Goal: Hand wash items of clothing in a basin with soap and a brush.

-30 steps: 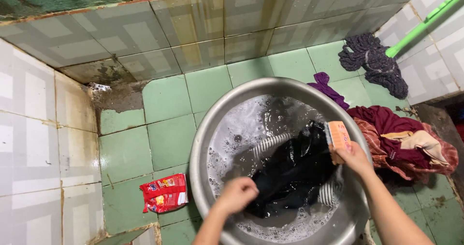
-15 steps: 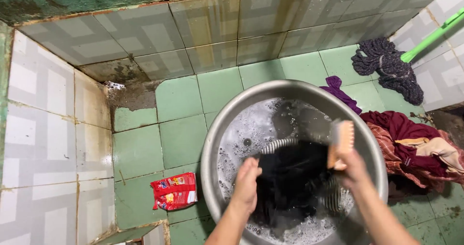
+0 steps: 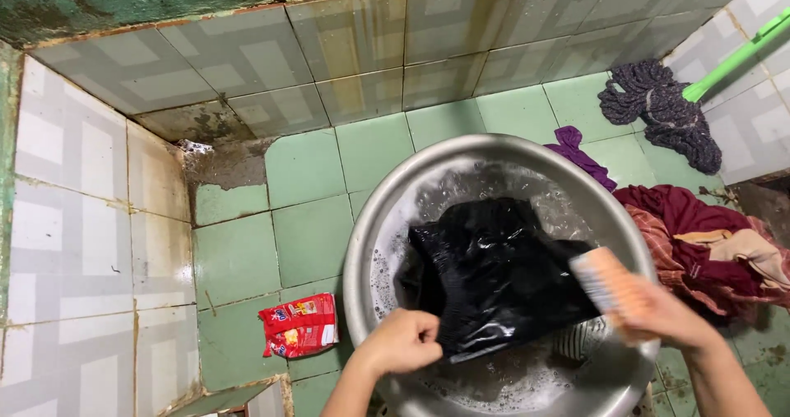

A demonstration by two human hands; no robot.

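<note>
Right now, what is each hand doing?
Left hand: closed, gripping the wet black garment at its near edge.
Right hand: closed around an orange scrub brush.

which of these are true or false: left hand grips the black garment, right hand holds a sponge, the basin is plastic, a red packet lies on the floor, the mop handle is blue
1. The left hand grips the wet black garment. True.
2. The right hand holds a sponge. False: it holds an orange scrub brush.
3. The basin is plastic. False: it is grey metal with soapy water inside.
4. A red packet lies on the green floor tiles. True.
5. The mop handle is blue. False: it is green.
</note>
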